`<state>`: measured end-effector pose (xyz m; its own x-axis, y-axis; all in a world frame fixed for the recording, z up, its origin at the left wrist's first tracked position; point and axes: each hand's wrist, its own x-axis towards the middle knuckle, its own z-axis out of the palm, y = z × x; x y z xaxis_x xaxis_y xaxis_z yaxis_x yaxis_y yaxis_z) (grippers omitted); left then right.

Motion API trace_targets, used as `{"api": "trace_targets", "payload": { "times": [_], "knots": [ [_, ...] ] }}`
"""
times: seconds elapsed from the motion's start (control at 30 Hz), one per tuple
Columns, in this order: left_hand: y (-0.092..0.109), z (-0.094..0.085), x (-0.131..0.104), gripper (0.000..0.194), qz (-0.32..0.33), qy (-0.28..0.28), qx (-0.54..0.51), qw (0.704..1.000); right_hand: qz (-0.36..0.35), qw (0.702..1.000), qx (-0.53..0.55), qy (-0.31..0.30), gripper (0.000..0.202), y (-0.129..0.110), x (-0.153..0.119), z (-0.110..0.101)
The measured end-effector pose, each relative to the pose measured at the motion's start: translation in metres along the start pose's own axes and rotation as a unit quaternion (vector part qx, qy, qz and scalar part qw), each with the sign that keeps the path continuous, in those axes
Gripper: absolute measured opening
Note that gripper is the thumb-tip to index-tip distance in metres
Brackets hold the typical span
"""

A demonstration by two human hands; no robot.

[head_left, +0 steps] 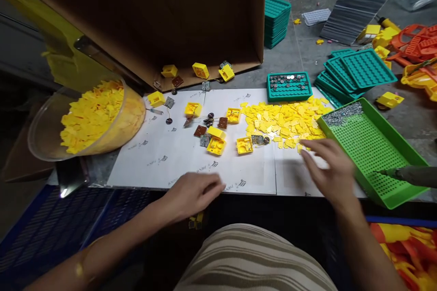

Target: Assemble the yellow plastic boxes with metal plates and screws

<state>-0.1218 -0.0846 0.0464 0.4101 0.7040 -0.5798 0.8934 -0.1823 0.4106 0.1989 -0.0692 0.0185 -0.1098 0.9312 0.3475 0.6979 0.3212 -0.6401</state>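
Observation:
My left hand (196,194) is at the front edge of the white sheet (153,168), its fingers curled and the thumb close to them; anything inside is hidden. My right hand (329,168) reaches over the right part of the sheet. Its thumb and forefinger are apart beside a small yellow piece at the edge of a spread of flat yellow plastic pieces (287,120). Between the hands lie small yellow casings (245,146) with wired circuit boards and dark round parts. One open casing (216,147) sits nearest my left hand.
A clear tub (133,113) of yellow pieces stands left, a cardboard box (252,32) behind. A teal tray (288,95) holds round metal parts. Right, a green basket (406,159) holds small metal bits, with a dark pointed tool (409,175) above it. Teal trays (368,68) lie stacked beyond.

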Motion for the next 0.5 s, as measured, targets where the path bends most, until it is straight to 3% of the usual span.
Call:
{"api": "trace_targets", "payload": {
  "times": [0.07,0.13,0.27,0.5],
  "knots": [
    [0.015,-0.007,0.024,0.04,0.064,0.141,0.005,0.988,-0.013,0.995,-0.072,-0.064,0.026,-0.006,0.015,0.028],
    [0.021,-0.008,0.049,0.047,0.112,0.195,0.009,0.974,-0.028,0.979,-0.14,-0.144,0.031,-0.009,0.029,0.05],
    [0.023,-0.005,0.083,0.056,0.132,0.18,0.057,0.973,-0.04,0.961,-0.187,-0.2,0.028,-0.011,0.041,0.066],
    [0.03,-0.013,0.095,0.054,0.083,0.164,0.086,0.979,-0.08,0.977,-0.138,-0.143,0.021,-0.001,0.011,0.057]
  ]
}}
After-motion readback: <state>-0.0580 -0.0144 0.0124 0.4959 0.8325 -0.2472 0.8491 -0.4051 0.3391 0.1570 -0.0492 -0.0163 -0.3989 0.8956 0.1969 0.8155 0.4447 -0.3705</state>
